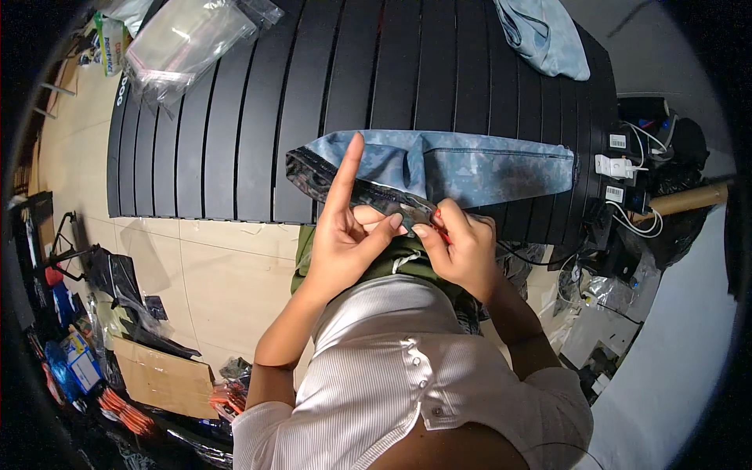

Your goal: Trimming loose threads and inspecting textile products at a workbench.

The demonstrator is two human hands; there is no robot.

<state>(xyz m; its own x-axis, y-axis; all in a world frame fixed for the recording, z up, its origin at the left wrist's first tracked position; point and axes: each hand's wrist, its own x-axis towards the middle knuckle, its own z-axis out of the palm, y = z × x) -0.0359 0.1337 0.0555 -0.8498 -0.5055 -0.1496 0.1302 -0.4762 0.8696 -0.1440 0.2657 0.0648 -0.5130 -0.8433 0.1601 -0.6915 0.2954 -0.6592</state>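
Item: blue patterned garment (pixel 470 168), folded flat across black slatted table (pixel 235 117), near edge. Soft, light, limp; likely best taken by hem/waistband. L hand (pixel 345 235) pinching dark hem, index finger up. R hand (pixel 462 251) closed on hem w/ small red tool. Second blue garment (pixel 548 35) at far edge.

Black slatted table (pixel 235 117), its grooves running near to far. On it: blue-grey patterned folded garment (pixel 486 168) along the near edge, pale blue crumpled cloth (pixel 548 35) far right, clear plastic bags (pixel 184 43) far left.
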